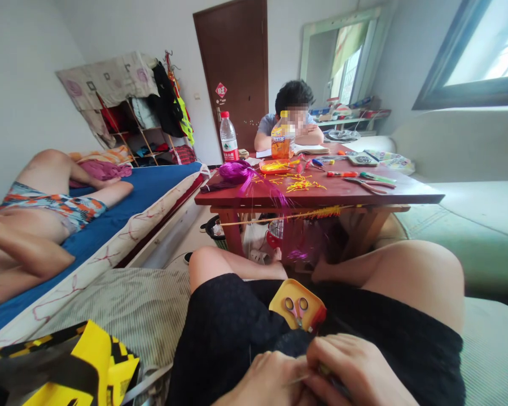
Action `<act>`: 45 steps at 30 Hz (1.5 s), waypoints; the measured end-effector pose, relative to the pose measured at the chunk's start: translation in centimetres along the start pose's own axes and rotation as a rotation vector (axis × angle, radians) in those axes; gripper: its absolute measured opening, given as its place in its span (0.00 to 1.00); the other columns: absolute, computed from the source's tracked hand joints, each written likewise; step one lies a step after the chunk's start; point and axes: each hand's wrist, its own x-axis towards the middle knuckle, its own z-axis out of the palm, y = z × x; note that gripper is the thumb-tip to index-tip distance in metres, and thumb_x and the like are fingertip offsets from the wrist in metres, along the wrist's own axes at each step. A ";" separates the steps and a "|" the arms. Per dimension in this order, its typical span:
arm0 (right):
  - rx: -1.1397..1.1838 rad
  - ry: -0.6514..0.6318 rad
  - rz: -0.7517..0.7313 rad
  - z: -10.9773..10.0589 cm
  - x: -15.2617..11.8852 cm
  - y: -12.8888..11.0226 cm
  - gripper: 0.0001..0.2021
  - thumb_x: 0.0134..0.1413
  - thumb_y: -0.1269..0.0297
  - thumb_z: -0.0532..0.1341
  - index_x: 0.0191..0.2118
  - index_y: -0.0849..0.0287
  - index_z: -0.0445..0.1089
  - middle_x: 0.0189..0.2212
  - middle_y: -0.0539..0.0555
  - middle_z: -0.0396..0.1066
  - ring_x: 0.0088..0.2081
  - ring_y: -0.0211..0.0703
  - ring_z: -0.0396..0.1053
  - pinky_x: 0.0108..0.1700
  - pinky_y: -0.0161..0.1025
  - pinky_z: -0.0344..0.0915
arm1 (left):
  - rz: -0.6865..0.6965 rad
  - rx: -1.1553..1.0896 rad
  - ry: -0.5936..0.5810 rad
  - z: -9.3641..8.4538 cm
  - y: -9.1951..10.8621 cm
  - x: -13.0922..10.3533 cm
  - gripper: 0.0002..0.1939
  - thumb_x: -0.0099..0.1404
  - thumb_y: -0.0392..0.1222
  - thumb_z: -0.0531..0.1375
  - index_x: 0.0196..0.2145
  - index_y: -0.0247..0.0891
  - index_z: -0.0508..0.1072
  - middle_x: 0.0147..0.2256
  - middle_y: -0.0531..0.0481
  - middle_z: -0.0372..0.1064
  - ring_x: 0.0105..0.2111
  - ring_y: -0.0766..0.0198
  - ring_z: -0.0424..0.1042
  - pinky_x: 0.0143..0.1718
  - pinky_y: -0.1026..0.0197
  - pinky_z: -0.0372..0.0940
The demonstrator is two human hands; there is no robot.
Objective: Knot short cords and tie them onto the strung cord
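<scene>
Left hand point(266, 379) and right hand point(349, 361), curled nearly closed, seemingly pinch a thin strand point(297, 382). Likely light and slippery, it needs gripping near its end.

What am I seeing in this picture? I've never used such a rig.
There is no machine: one camera on the person's head looks forward and down. The bare left hand and right hand meet over the lap; something thin shows between them, too hidden to name. Just beyond, a yellow tray holding scissors sits on the lap. The reddish table ahead bears a purple tinsel bundle, short yellow pieces, pliers, a red-capped water bottle and an orange drink bottle.
</scene>
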 end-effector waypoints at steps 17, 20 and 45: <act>1.382 0.184 0.647 4.8 -0.8 1.1 0.20 0.43 0.54 0.65 0.20 0.58 0.53 0.10 0.38 0.47 0.14 0.26 0.37 0.16 0.28 0.36 | 0.211 0.969 -0.235 2.2 0.8 -2.2 0.13 0.59 0.45 0.55 0.24 0.35 0.72 0.15 0.48 0.70 0.13 0.57 0.69 0.11 0.64 0.38; 1.435 0.191 0.664 4.7 -0.7 1.5 0.20 0.44 0.55 0.65 0.20 0.57 0.52 0.11 0.37 0.46 0.14 0.26 0.36 0.16 0.28 0.36 | 0.260 0.900 -0.189 2.2 0.7 -2.1 0.10 0.58 0.40 0.57 0.21 0.36 0.68 0.12 0.52 0.64 0.09 0.66 0.61 0.11 0.65 0.34; 1.125 -0.133 0.606 2.0 0.5 0.5 0.26 0.34 0.42 0.64 0.16 0.58 0.51 0.12 0.40 0.46 0.16 0.26 0.41 0.18 0.29 0.40 | 0.033 0.715 -0.303 0.9 1.7 -0.8 0.10 0.54 0.42 0.57 0.30 0.37 0.75 0.20 0.49 0.71 0.17 0.62 0.68 0.15 0.67 0.50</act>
